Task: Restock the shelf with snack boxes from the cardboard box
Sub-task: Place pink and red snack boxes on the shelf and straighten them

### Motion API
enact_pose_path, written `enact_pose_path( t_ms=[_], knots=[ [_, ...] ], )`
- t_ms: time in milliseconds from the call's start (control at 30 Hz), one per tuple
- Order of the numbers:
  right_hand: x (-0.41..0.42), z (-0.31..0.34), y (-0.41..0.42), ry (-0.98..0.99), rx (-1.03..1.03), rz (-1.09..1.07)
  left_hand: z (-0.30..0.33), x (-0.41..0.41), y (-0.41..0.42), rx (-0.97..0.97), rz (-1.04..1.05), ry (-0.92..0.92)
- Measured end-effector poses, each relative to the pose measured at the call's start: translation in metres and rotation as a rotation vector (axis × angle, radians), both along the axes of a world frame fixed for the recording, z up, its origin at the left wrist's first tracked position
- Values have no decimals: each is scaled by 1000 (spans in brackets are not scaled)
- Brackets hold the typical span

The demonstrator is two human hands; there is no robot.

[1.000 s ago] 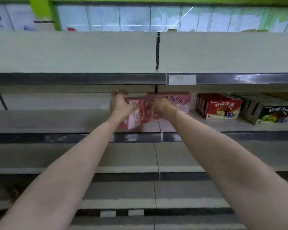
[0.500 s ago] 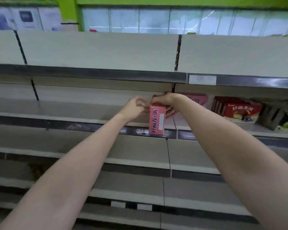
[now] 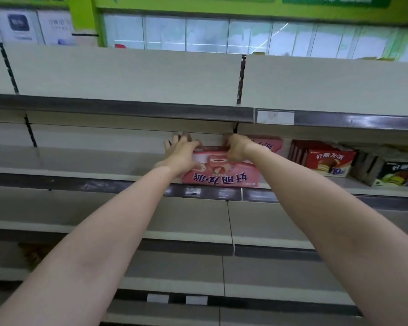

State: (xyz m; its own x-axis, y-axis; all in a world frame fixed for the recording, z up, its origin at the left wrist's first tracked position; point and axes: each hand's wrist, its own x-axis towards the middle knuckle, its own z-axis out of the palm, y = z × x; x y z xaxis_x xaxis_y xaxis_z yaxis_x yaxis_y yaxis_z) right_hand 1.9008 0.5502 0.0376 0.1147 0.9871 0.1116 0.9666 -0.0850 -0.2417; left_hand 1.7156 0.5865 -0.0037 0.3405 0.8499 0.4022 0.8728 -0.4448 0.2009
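The pink box (image 3: 219, 171) lies flat on the shelf (image 3: 80, 171), print upside down, its front edge at the shelf lip. The left hand (image 3: 183, 152) grips its far left corner, fingers curled over the top edge at 11 o'clock. The right hand (image 3: 237, 148) pinches the far edge at 1 o'clock (fingertips hidden). A second pink box (image 3: 269, 143) and red boxes (image 3: 325, 157) stand at 3 o'clock.

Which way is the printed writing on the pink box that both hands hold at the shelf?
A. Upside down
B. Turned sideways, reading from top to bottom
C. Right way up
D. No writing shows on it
A: the large characters on the front of the pink box are inverted, with the left hand and the right hand gripping its upper edge on the shelf.
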Motion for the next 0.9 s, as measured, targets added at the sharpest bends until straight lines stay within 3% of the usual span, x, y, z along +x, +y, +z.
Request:
enact_pose_path(
  t_ms=[267, 400, 533, 733, 900],
  knots=[
    [77, -36, 9, -53, 50, 53, -16, 61, 17, -100, -193, -258],
    [110, -45, 11, -221, 67, 40, -23, 94, 35, -93, -200, -239],
    [137, -48, 17, -265, 139, 0, -31, 123, 57, -97, -189, -244],
    [152, -53, 36, -299, 136, -58, -22, 147, 74, -104, -128, -173],
    [151, -42, 46, -240, 165, 26, 7, 160, 76, -70, -187, 109]
  ],
)
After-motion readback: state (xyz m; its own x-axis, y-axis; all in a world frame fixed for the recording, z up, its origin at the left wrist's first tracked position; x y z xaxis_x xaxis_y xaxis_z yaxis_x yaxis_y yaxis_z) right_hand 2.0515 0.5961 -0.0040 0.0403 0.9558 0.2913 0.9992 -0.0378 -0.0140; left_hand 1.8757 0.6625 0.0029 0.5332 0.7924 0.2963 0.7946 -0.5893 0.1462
